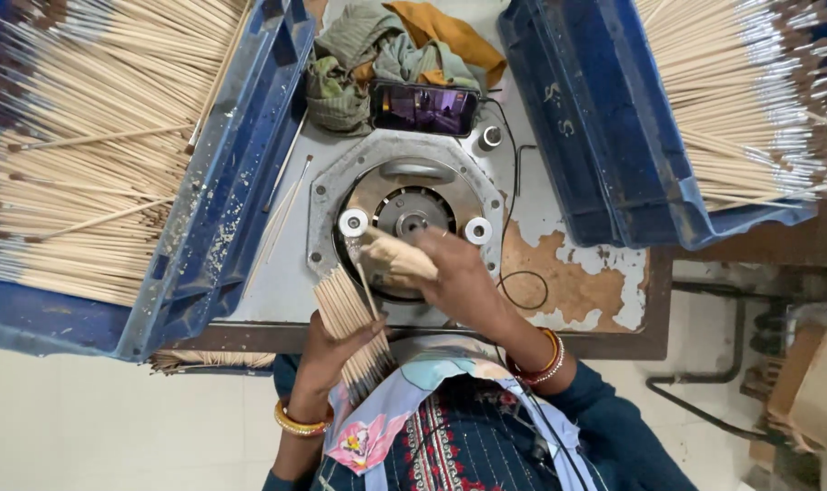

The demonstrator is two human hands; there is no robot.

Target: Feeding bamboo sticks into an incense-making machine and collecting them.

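While my left hand grips one fanned bundle of thin sticks, kept close as feed stock, my right hand pinches a pale wad at the round machine plate beside two white rollers. Further out: one phone, two blue crates of sticks.

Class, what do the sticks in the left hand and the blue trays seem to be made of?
Bundle of sticks in the left hand: likely bamboo or wood, pale, matt, thin and straight. Blue trays: probably moulded plastic, with an even colour, slight sheen and scuffed, dusty walls.
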